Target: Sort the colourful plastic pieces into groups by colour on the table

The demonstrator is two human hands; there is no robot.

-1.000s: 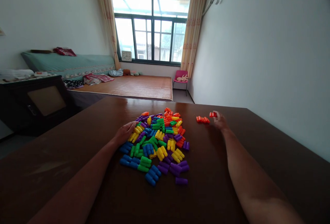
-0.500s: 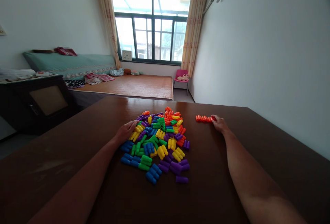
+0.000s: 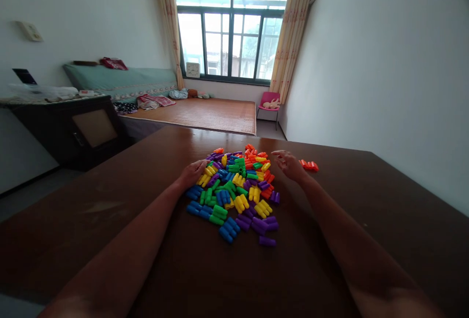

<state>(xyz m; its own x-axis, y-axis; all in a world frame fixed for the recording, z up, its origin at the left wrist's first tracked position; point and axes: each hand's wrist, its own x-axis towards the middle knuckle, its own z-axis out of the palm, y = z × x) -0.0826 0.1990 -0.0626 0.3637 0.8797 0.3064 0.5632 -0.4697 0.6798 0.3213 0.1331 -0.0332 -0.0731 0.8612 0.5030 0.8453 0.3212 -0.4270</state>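
A heap of plastic building blocks (image 3: 236,181) in blue, green, yellow, purple and orange lies on the brown table (image 3: 300,269). Against the heap's left edge rests my left hand (image 3: 195,171), its fingers loosely extended beside yellow blocks (image 3: 207,175); nothing shows in its grasp. My right hand (image 3: 288,163) hovers just right of the orange blocks (image 3: 258,161), fingers apart and holding nothing. Beyond my right wrist lies a short row of orange blocks (image 3: 309,165), partly hidden by the hand. A loose purple block (image 3: 267,241) sits at the near end of the heap.
Past the table's far edge is a bed (image 3: 216,114) with a woven mat, below a window. A pink chair (image 3: 270,98) holding a plush toy stands by the right wall. At the left is a dark cabinet (image 3: 62,127).
My right hand has let go of the orange row and moved left toward the heap, fingers opening. The row stays on the table. My left hand keeps its place; the view has shifted slightly.
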